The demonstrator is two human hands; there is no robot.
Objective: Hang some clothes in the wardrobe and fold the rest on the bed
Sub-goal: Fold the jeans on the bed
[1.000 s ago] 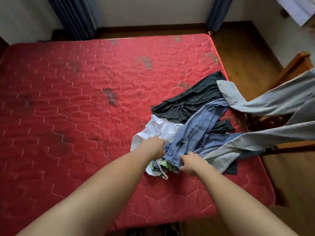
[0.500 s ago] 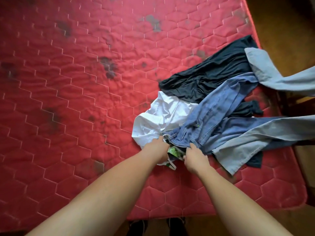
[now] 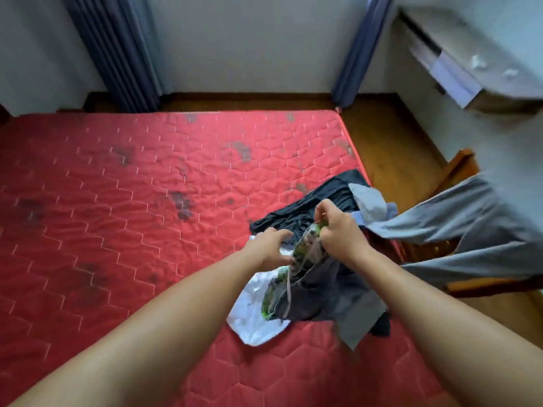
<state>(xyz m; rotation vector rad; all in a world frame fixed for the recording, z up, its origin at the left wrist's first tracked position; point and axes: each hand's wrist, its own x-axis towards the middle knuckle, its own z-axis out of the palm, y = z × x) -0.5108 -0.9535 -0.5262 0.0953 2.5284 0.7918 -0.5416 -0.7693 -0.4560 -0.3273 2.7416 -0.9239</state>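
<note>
A pile of clothes lies on the right side of the red quilted mattress (image 3: 123,218). My right hand (image 3: 338,230) grips the waistband of a green-patterned garment (image 3: 308,248) and holds it lifted above the pile, with grey-blue cloth (image 3: 332,298) hanging below it. My left hand (image 3: 271,245), fingers curled, is at the same garment's left edge; its grip is hidden. A white garment (image 3: 252,315) lies underneath, a dark garment (image 3: 317,201) behind. Light grey-blue trousers (image 3: 440,224) stretch off the bed to the right.
A wooden chair (image 3: 458,171) stands by the bed's right side under the trousers. Wooden floor (image 3: 390,148) runs along the right. Blue curtains (image 3: 117,51) hang at the wall behind. A pale cabinet (image 3: 470,60) is at the upper right.
Both hands have lifted the green-patterned garment up out of the pile, the right hand higher. The blue jeans that lay on top are no longer spread there. The view has tilted up.
</note>
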